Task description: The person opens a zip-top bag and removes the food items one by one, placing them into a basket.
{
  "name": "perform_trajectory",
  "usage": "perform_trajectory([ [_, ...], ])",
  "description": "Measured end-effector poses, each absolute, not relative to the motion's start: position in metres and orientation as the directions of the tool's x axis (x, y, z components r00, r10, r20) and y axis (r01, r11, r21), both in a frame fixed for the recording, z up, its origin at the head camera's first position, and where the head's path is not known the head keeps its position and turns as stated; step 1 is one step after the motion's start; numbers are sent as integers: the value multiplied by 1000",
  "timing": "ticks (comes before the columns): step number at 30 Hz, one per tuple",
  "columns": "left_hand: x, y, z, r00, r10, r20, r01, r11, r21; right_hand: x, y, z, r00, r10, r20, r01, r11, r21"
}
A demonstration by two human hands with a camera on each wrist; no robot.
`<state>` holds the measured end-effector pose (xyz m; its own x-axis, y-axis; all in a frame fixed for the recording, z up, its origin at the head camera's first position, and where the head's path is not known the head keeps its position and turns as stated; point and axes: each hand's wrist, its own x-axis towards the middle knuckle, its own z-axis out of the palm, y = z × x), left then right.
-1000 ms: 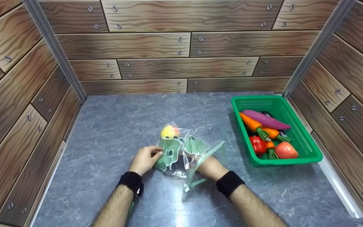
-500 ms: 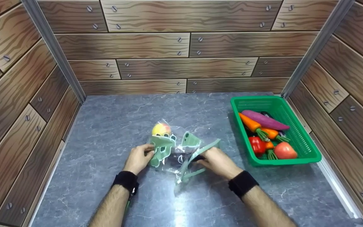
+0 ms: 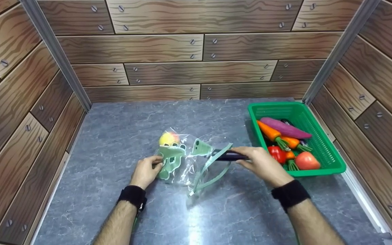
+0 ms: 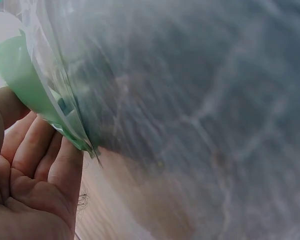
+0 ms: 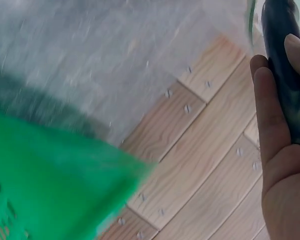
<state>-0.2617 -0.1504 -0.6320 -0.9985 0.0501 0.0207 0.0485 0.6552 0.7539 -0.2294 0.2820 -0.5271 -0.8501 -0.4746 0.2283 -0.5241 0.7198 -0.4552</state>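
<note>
My left hand pinches the left side of a clear plastic bag with pale green printed patches. In the left wrist view, thumb and fingers hold a green-printed part of the bag. My right hand grips a dark purple eggplant at the bag's green-edged mouth, with the eggplant's far end still behind the green strip. The right wrist view shows thumb and fingers around the eggplant. A round yellow and red fruit lies at the bag's far left corner, seen through clear plastic.
A green basket stands on the right, close to my right hand. It holds a purple sweet potato, several carrots, a red bell pepper and a pinkish-red round fruit. Wood-patterned walls enclose the grey tabletop.
My right hand has moved right, out of the bag, drawing the eggplant through the mouth. My left hand, the bag and the yellow-red fruit have shifted slightly left.
</note>
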Motion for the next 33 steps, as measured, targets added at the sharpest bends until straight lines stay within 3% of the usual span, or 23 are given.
perform_trajectory([
  [4, -261, -151, -632, -999, 38, -1, 24, 660, 751, -228, 299, -516, -866, -442, 236, -500, 743, -445],
  [8, -259, -149, -632, -997, 69, 45, 80, 692, 717, -226, 316, -508, -883, -404, 237, -469, 767, -438],
  [16, -252, -145, -628, -973, 192, 131, 232, 804, 547, -222, 345, -491, -923, -316, 220, -384, 799, -464],
  [22, -246, -141, -628, -955, 264, 137, 297, 847, 442, -220, 368, -481, -919, -263, 295, -375, 817, -438],
  [29, -270, -150, -701, -911, 337, 239, 393, 886, 247, -218, 394, -474, -939, -121, 321, -261, 859, -440],
  [33, -273, -147, -715, -900, 352, 258, 399, 904, 157, -218, 405, -475, -965, -22, 262, -149, 869, -472],
])
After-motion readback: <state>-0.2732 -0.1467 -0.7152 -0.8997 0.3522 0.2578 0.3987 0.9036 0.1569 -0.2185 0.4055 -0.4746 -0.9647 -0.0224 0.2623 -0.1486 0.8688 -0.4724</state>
